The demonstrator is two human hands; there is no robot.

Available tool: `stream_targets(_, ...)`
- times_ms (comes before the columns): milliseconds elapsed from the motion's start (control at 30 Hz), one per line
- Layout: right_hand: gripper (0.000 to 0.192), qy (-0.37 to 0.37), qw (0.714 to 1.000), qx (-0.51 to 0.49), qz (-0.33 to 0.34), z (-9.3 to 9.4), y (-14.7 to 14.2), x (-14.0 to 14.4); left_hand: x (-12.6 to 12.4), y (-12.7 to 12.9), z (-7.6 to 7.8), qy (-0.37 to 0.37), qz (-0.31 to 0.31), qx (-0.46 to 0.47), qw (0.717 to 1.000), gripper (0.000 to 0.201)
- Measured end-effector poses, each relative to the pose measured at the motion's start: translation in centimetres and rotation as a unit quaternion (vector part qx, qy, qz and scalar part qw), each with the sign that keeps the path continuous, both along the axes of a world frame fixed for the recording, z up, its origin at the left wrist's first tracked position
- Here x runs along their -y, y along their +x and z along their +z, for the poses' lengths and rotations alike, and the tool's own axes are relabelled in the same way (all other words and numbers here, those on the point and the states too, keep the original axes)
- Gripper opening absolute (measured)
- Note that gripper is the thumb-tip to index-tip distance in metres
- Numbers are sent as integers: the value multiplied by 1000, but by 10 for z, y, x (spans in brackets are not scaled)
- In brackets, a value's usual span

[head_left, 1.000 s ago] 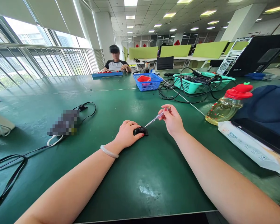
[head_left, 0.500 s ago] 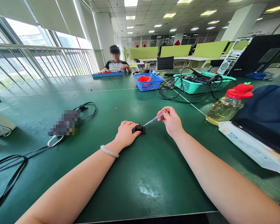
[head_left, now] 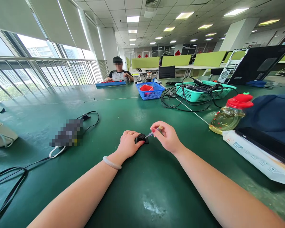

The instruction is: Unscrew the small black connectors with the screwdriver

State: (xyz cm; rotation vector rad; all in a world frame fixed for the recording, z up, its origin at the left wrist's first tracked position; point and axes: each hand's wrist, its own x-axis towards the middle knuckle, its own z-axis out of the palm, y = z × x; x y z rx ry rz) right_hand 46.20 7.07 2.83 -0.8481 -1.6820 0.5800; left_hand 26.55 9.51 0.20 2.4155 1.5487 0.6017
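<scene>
On the green tabletop [head_left: 123, 114], my left hand [head_left: 128, 144] grips a small black device [head_left: 141, 137], thumb at its near side and fingers over its far side. What exactly the device is I cannot make out. In my right hand [head_left: 165, 136] is a screwdriver [head_left: 150, 135] with a clear handle, pinched between thumb and fingers. Its thin metal shaft slants down to the left, and the tip meets the right side of the device. My right fingers hide part of the handle.
A blue basket [head_left: 150, 94] and a green basket [head_left: 201, 96] with black cables lie ahead. At right are a red-lidded bottle [head_left: 228, 117] and a white packet [head_left: 251, 155]. A black cable [head_left: 21, 171] runs along the left. Another person [head_left: 119, 74] sits across the table.
My right hand has moved left and closer to the device, covering more of the screwdriver. My left hand still holds the device. The whole view has tilted up slightly.
</scene>
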Motion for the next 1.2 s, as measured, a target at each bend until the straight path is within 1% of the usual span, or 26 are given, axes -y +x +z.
stream_targets(67, 28, 44, 997, 60, 12, 3, -4, 4, 0, 0, 0, 2, -2, 2, 1000, 31)
stream_targets(133, 34, 72, 991, 108, 24, 3, -5, 6, 0, -1, -1, 7, -1, 4, 1000, 31)
stream_targets(267, 49, 79, 980, 178, 30, 0, -4, 4, 0, -1, -2, 13, 5, 2, 1000, 32)
stream_targets(367, 57, 97, 972, 209, 33, -1, -1, 2, 1, 0, -1, 8, 3, -2, 1000, 33)
stream_targets(567, 60, 155, 959, 230, 54, 0, -6, 5, 1, 0, 1, -9, 4, -5, 1000, 33)
stream_targets(733, 57, 205, 947, 244, 43, -1, -11, 7, 2, 0, 3, -11, 5, -6, 1000, 32)
stream_targets(900, 51, 211, 949, 231, 34, -4, -10, 5, 2, 0, 2, -7, 5, -6, 1000, 32)
stream_targets(1067, 51, 207, 950, 235, 21, -5, -10, 5, 2, 0, 2, -9, 3, -3, 1000, 33)
stream_targets(1200, 49, 219, 948, 232, 12, -5, -12, 6, 1, -1, 3, -12, 6, -3, 1000, 31)
